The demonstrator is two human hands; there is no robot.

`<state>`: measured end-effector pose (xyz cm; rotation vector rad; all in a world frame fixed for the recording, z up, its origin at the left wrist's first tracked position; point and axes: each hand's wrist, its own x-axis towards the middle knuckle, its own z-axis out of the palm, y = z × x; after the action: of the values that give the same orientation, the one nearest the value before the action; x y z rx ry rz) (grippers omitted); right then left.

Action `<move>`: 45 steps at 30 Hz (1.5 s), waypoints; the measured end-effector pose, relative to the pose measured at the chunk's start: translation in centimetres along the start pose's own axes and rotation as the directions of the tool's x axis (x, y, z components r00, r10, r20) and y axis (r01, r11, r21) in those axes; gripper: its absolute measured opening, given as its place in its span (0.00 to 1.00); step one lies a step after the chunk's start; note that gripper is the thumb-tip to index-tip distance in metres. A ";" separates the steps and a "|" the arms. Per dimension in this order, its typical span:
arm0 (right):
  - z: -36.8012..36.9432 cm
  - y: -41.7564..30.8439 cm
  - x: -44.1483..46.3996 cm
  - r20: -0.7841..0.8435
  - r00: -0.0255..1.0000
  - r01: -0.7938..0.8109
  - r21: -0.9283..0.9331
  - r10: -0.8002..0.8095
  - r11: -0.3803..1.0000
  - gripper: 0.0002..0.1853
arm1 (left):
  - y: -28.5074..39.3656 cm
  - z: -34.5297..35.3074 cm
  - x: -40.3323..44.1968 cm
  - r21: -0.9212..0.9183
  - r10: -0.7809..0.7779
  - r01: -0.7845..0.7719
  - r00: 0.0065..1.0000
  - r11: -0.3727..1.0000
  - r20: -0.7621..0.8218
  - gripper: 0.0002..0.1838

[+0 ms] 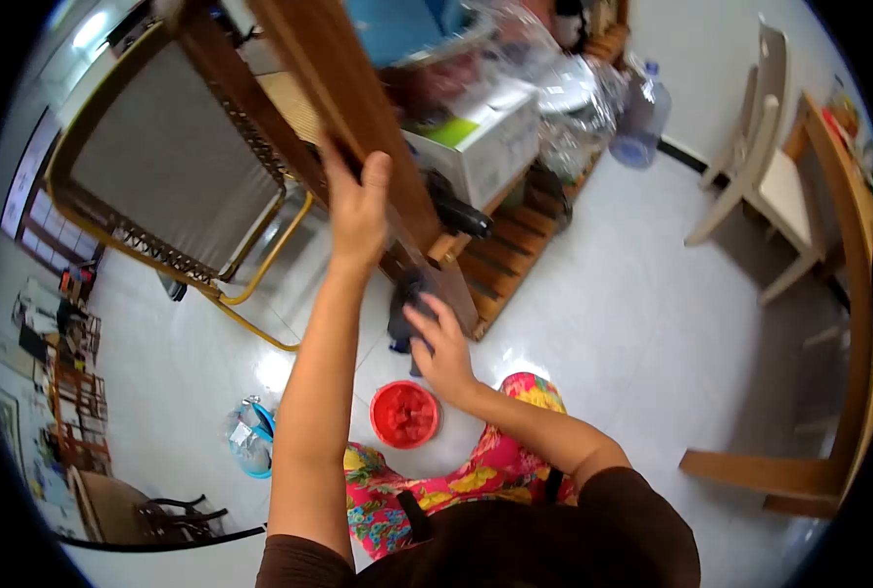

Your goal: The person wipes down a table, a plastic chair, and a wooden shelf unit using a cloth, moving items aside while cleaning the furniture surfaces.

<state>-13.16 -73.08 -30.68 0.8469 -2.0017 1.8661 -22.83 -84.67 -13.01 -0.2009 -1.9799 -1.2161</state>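
Note:
My left hand (358,220) is up against a brown wooden post (348,88), its thumb on the front face and its blurred fingers at the left edge, closed on the wood. Lower down, my right hand (443,348) presses a dark cloth (409,306) near the foot of the post; motion blurs the cloth and part of it hangs below the fingers. Beneath that hand, on the floor between my knees, stands a red basin (404,415). What lies in the basin is also red and hard to make out.
A slatted wooden rack (520,250) holds a white box (490,132) and plastic-wrapped goods. A folding chair (177,147) stands left, near a blue-rimmed clear container (250,441). Behind are a large water bottle (642,113) and a pale chair (779,186); a wooden table (853,372) is right.

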 end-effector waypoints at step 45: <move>-2.4 -9.5 20.4 -0.239 0.741 0.495 -0.436 -0.627 0.751 0.30 | -0.5 -1.6 -3.1 -0.675 -0.409 0.523 0.847 0.521 0.341 0.38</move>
<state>-24.15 -75.35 -11.03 0.8065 -1.5231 1.1661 -20.11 -85.48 -15.13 -0.1578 -1.5440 -2.4343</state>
